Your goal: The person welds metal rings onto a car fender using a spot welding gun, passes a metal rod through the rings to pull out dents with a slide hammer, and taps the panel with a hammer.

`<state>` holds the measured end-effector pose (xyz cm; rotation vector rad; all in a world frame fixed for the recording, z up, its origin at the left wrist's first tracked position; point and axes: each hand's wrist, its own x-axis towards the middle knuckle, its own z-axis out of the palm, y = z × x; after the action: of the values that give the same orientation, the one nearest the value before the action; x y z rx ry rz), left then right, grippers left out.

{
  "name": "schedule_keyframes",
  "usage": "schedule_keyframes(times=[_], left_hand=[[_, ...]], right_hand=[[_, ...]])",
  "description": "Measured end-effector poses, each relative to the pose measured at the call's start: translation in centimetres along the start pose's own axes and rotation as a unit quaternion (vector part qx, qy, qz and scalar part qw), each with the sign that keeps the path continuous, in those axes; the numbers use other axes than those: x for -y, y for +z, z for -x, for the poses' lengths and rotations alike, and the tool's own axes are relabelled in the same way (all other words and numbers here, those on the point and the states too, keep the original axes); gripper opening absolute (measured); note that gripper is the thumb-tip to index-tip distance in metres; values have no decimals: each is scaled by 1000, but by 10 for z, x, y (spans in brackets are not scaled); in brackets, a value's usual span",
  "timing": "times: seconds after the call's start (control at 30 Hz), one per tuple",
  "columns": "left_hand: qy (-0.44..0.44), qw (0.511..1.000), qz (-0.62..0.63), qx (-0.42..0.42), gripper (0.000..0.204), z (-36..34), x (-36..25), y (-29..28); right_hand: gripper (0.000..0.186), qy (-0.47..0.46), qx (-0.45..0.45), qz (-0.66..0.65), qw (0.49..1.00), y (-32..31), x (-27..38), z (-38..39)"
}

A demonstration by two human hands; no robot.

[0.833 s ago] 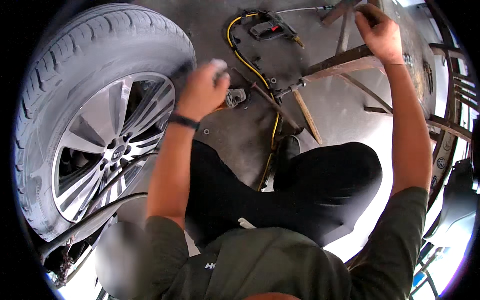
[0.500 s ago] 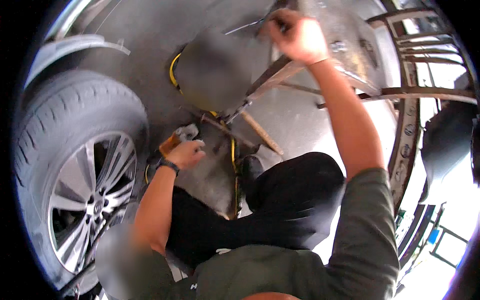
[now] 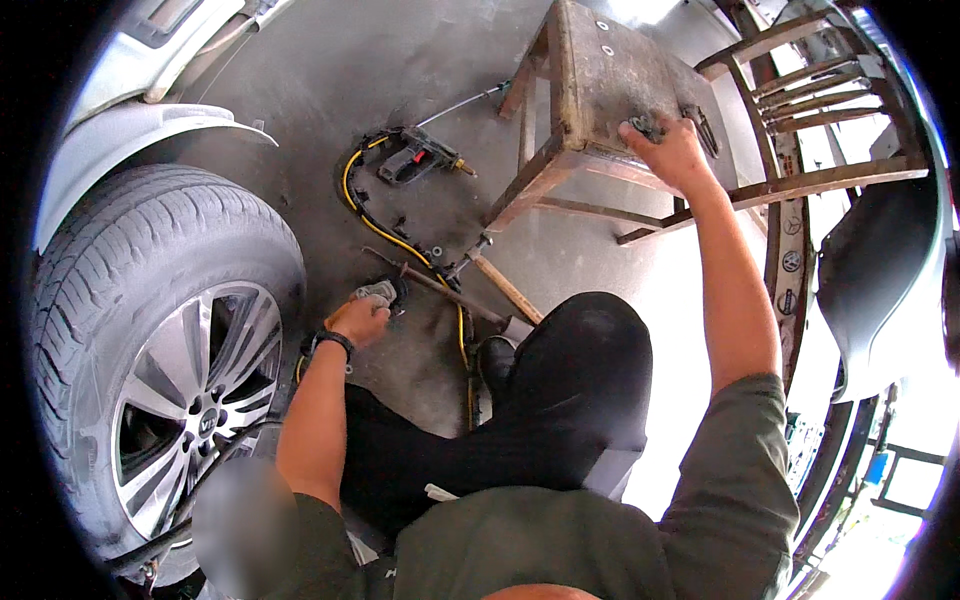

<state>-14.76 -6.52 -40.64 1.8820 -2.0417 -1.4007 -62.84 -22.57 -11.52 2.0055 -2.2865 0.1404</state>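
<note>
My left hand [image 3: 358, 322], with a dark band at its wrist, is low over the floor, its fingers closed on a lumpy silvery-grey part [image 3: 376, 292]. A darker round piece lies against that part's right side; the fingers hide where they meet. Out to the right, my right hand [image 3: 668, 158] is over the seat of a worn wooden chair [image 3: 590, 85]. Its thumb and fingers close around a small dark metal part [image 3: 648, 124] at the seat's surface. Beside that hand, dark pliers-like tools [image 3: 700, 130] lie on the seat, and two small washers [image 3: 604, 38] sit farther back.
A car wheel [image 3: 165, 330] stands close on my left under a light fender [image 3: 150, 125]. On the floor are a power gun [image 3: 405, 157], a yellow-and-black hose [image 3: 350, 190], a wooden-handled hammer [image 3: 510, 290] and a long metal rod [image 3: 445, 285]. A dark curved panel [image 3: 875, 275] stands at right.
My right hand has come down from above the chair onto its seat, farther right. My left hand has shifted slightly left and closed on the grey part. An orange thing beside it no longer shows.
</note>
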Motion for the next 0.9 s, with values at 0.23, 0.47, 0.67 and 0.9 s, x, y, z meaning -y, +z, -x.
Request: schedule_keyframes(times=[0.23, 0.47, 0.67, 0.9], left_hand=[[-20, 998, -30, 41, 30, 9, -13, -10], [140, 990, -24, 14, 31, -29, -3, 15], [76, 996, 29, 25, 36, -21, -31, 9], [76, 995, 25, 54, 40, -25, -30, 9]], right_hand=[[42, -113, 5, -44, 993, 10, 11, -21], [21, -217, -15, 115, 969, 23, 12, -30], [24, -190, 38, 103, 976, 9, 18, -4], [26, -232, 36, 24, 972, -6, 20, 34]])
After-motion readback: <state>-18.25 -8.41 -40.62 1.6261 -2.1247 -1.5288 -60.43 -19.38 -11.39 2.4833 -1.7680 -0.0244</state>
